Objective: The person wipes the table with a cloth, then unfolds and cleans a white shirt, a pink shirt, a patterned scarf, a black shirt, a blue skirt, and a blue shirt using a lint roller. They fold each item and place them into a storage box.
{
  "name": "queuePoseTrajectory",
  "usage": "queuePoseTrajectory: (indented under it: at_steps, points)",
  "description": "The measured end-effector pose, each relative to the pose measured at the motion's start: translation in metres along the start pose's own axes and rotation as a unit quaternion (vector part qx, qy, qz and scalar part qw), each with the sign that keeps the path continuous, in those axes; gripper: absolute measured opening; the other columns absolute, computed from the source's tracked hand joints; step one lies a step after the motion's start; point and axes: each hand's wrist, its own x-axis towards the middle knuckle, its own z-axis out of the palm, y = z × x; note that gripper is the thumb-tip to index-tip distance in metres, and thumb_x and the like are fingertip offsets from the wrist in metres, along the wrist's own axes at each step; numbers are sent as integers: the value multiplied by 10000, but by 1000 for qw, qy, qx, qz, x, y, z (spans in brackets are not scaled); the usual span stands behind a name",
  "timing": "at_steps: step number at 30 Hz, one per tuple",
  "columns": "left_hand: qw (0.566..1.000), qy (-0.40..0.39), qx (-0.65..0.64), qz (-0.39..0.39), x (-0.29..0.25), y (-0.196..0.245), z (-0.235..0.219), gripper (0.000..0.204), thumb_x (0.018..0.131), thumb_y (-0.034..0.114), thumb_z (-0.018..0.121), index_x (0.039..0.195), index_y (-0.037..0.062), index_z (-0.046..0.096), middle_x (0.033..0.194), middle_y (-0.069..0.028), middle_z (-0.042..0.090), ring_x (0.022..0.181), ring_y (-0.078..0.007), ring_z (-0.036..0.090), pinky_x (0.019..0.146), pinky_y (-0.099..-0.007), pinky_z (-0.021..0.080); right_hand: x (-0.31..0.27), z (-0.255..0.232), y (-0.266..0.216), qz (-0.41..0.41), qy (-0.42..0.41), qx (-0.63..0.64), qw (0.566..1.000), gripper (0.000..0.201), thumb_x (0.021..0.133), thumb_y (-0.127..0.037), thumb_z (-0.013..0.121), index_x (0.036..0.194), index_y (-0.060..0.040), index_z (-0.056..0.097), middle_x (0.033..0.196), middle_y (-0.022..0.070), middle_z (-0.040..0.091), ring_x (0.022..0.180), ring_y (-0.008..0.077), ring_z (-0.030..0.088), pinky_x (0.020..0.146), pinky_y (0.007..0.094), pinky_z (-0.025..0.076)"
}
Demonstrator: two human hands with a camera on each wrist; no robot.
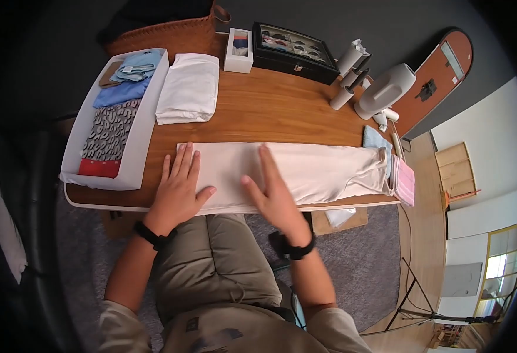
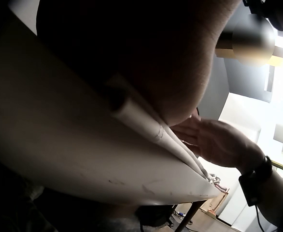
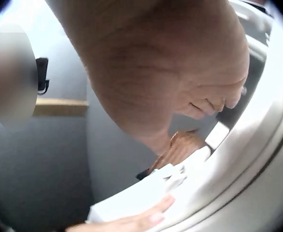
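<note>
head view: wooden table (image 1: 252, 109), dark wall (image 1: 382, 26); left fingers (image 1: 185, 160), right fingers (image 1: 269, 166) straight over cloth (image 1: 323, 170).

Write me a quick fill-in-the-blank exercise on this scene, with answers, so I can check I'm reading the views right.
1. The left hand rests palm-____ on the pale fabric.
2. In the open white box, the folded cloth at the near end is coloured ____.
3. In the head view, the black display case stands to the ____ of the small windowed box.

Missing words: down; red; right.
</note>
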Motion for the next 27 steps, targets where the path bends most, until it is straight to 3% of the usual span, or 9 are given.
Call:
queuePoseTrajectory:
  at_steps: [4,6,10,13,15,16,21,25,27]
  points:
    - [1000,-5,2,-3,0,0,0,889,1044,493,634,1637,-101,341,1761,-300,232,1654,-449,192,1320,-619,165,25,48,-17,66,16,272,960,807,1137,-385,561,1701,71,210,1789,266,211,1679,352,172,1347,409,166]
    - [1000,-2,-4,-4,0,0,0,889,1041,496,637,1630,-106,354,1762,-298,233,1654,-447,194,1320,-619,164,32,66,-7,87,-1,433,897,824,1165,-505,404,1728,35,139,1817,216,143,1693,314,97,1355,387,103]
    - [1000,-4,-14,-10,-1,-1,1,891,1045,503,632,1634,-103,350,1762,-301,228,1654,-447,194,1316,-627,163,34,84,7,105,-22,375,921,833,1168,-561,310,1736,17,120,1824,200,118,1695,306,75,1356,378,80]
    - [999,28,7,-26,-8,2,8,882,1056,505,617,1639,-98,343,1752,-317,235,1652,-446,194,1310,-639,165,33,83,7,121,-11,465,877,835,1170,-557,317,1733,26,113,1825,198,107,1694,303,80,1358,382,82]
    - [986,39,55,-151,-9,4,13,830,1081,481,589,1631,-96,359,1715,-341,301,1636,-457,239,1301,-663,153,34,86,16,101,-19,432,896,854,1168,-576,306,1728,39,112,1825,197,108,1694,302,79,1359,383,79]
    - [986,38,56,-150,-8,2,14,830,1081,481,589,1631,-96,359,1715,-341,301,1636,-457,239,1301,-663,153,33,86,15,101,-18,433,895,854,1168,-576,306,1728,39,112,1825,197,108,1694,302,79,1359,383,79]
    - [969,133,-147,-149,14,-27,9,643,1054,223,664,1555,-113,442,1492,-338,568,1388,-500,527,1173,-553,421,36,83,5,115,-19,387,915,859,1166,-577,309,1716,63,151,1810,217,164,1693,301,93,1356,374,98]
    - [976,107,-113,-154,33,-31,-8,599,1004,157,718,1500,-104,507,1382,-311,630,1272,-483,580,1074,-518,489,52,73,-6,157,-34,389,907,872,1158,-585,334,1701,84,199,1795,227,219,1690,301,115,1352,367,121]
    - [979,61,-97,-167,39,-30,-14,614,963,215,782,1446,-92,561,1308,-287,645,1236,-472,586,1059,-525,491,61,59,-26,261,-38,439,859,877,1153,-586,359,1687,98,237,1781,232,260,1685,300,142,1347,359,136]
